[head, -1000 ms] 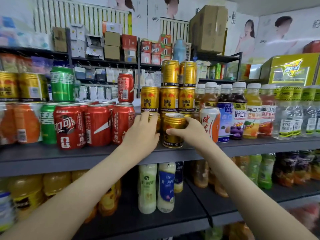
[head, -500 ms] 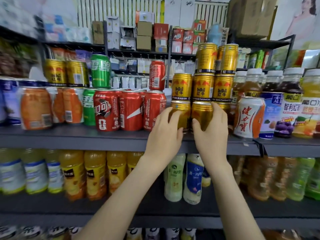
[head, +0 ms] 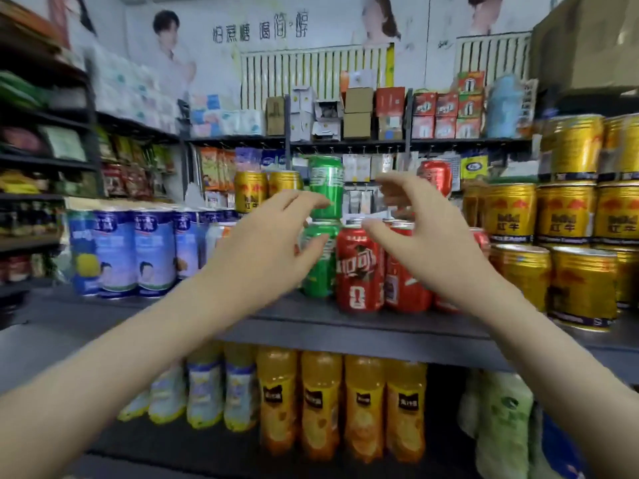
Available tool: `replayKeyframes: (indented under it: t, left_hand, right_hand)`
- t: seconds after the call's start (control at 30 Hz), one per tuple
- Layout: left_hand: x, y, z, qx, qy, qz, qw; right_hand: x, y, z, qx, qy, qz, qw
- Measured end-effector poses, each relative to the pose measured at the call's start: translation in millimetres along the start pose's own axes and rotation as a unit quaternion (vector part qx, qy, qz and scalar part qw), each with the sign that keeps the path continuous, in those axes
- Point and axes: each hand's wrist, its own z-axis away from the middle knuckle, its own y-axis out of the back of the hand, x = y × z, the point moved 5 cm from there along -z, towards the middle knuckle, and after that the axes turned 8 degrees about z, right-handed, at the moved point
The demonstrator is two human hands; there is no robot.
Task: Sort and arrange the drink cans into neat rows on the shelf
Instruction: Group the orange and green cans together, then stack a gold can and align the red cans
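**Both hands empty, poised at the green stack**

Your left hand and right hand hover apart, fingers spread and loosely curved, holding nothing. Behind your left fingertips stands the top green can, perched on a lower green can that your left thumb partly covers. Red cans sit just below your right thumb, and gold cans stack well off to that hand's right. The top can looks like the target. Grip it at mid-body with one hand and steady the lower can with the other. Lift straight up before moving sideways, and keep your right wrist clear of the red cans on the shelf.
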Motion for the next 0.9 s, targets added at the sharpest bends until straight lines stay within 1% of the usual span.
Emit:
replayKeyframes:
  t: [0.07,0.13,0.2,0.3,0.37,0.5,0.6,0.73,0.83,0.9]
  left_hand:
    - [-43,21,-13,-0.016,0.004,-0.015,1.000]
    - [-94,34,-27,-0.027,0.033,-0.022,0.999]
    - [-146,37,-43,-0.036,0.066,-0.028,0.997]
    - [-210,27,-65,-0.066,0.141,-0.017,0.988]
    - [-235,14,-78,-0.089,0.169,0.011,0.982]
    - [-249,-8,-99,-0.130,0.178,0.061,0.973]
    - [-252,-21,-108,-0.162,0.207,0.094,0.960]
    - [-254,-32,-110,-0.173,0.276,0.144,0.935]
    - [-253,-40,-112,-0.187,0.292,0.169,0.923]
    - [-254,-42,-115,-0.178,0.293,0.189,0.920]
  right_hand:
    - [-14,-18,-36,-0.011,-0.001,0.011,1.000]
    - [-23,-39,-71,-0.014,-0.018,0.004,1.000]
    - [-32,-68,-103,-0.040,-0.030,0.002,0.999]
    - [-38,-120,-143,-0.112,-0.032,0.085,0.990]
    - [-35,-146,-160,-0.146,-0.050,0.135,0.979]
    - [-24,-171,-175,-0.163,-0.104,0.202,0.960]
    - [-19,-179,-178,-0.169,-0.122,0.233,0.950]
    - [-17,-187,-178,-0.147,-0.125,0.220,0.956]
    - [-13,-193,-177,-0.137,-0.128,0.200,0.962]
    - [-13,-195,-178,-0.129,-0.141,0.175,0.966]
